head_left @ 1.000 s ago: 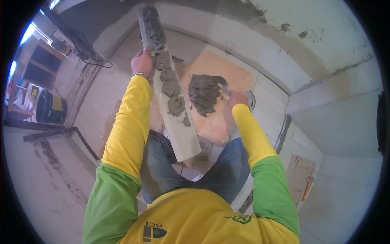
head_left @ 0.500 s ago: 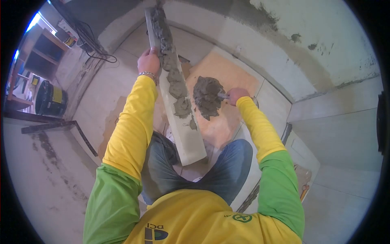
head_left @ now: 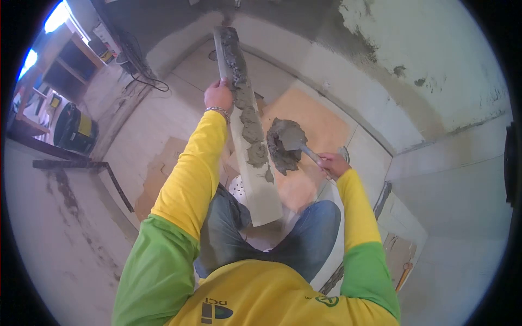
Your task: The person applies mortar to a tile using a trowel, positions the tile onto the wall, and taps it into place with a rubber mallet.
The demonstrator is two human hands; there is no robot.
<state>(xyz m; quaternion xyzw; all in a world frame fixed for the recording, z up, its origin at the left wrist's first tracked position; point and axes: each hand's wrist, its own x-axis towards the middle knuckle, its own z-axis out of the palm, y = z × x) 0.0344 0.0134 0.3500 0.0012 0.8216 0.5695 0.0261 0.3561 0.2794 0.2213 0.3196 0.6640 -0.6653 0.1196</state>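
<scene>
My left hand (head_left: pixel 218 96) grips the left edge of a long pale tile strip (head_left: pixel 260 200), which slants up and away from between my knees. Grey mortar (head_left: pixel 249 124) lies in rough dabs along the strip's far and middle parts; its near end is bare. In my right hand (head_left: pixel 333 165) is the handle of a trowel (head_left: pixel 295 139), its blade over a heap of mortar (head_left: pixel 285 161) just right of the strip. That heap sits on an orange-tan board (head_left: pixel 318 117) on the floor.
A black bucket (head_left: pixel 75 129) with a yellow label stands at the left beyond a dark metal frame (head_left: pixel 73 163). Black cable (head_left: pixel 144 80) hangs at the upper left. Low walls (head_left: pixel 348 70) close in the far side and right. Flattened cardboard (head_left: pixel 157 176) lies left of my legs.
The trowel's blade has come up into view on the mortar heap, and my right hand has shifted right and nearer to me. The strip sits slightly lower and further right in view.
</scene>
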